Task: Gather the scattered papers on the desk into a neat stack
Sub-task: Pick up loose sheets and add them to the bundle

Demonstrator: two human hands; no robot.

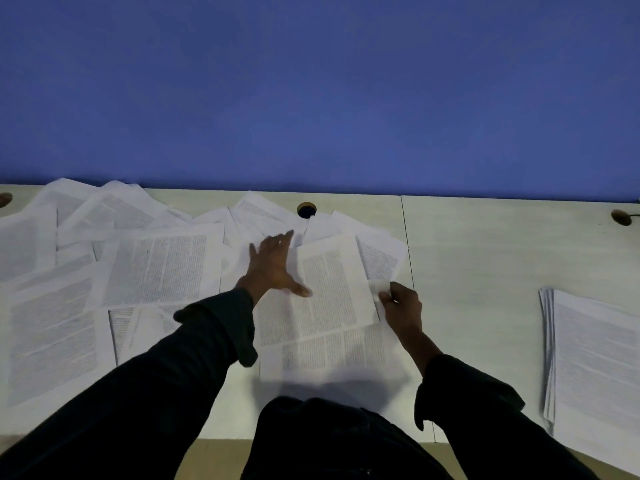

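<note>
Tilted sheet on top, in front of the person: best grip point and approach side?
Probably its right edge, from the right. The tilted sheet overlaps other papers, and that edge is already curled up where the right hand pinches it. The left hand lies flat with spread fingers on papers along its left side, blocking that approach.

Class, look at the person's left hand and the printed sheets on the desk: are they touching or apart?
Touching. The head view shows the left hand lying flat, fingers spread, on the overlapping printed sheets, with no gap visible beneath the palm.
</note>
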